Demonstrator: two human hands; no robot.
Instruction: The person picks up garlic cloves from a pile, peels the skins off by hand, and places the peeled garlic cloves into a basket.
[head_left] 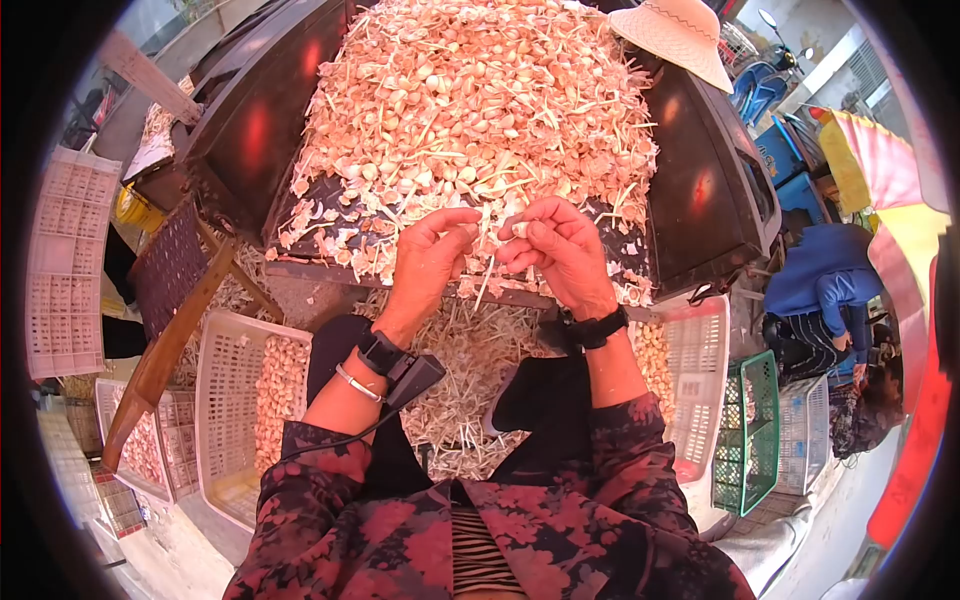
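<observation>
Both hands are raised over the near edge of a dark table, in front of a large heap of garlic cloves, skins and stalks. My left hand is closed, thumb and index finger pinched on something too small to make out, perhaps a bit of skin. My right hand pinches a pale garlic clove between thumb and fingers. A thin pale stalk hangs between the two hands, and I cannot tell which hand it touches.
Crates of cloves stand left and right of my legs. Stalks litter the ground between my knees. A green crate is farther right, near a person in blue. A hat lies top right.
</observation>
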